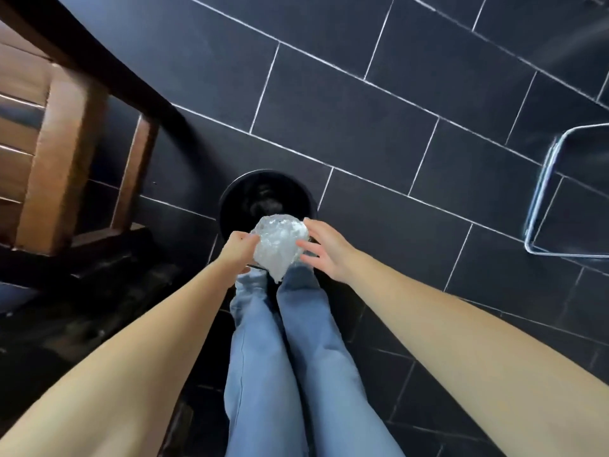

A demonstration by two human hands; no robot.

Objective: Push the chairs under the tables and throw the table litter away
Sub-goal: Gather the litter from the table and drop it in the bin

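Observation:
A crumpled ball of clear plastic litter (280, 247) hangs just above the near rim of a round black bin (237, 196) that stands on the floor in front of my feet. My left hand (238, 253) grips the ball from its left side with curled fingers. My right hand (324, 250) is at the ball's right side with fingers spread and nearly straight, the fingertips touching it or just off it. The bin's dark inside shows beyond the ball.
A wooden chair or table frame (62, 150) stands at the left, close to the bin. A chrome tube chair frame (547, 179) is at the right edge. Dark floor tiles (362, 103) with white grout stretch beyond the bin.

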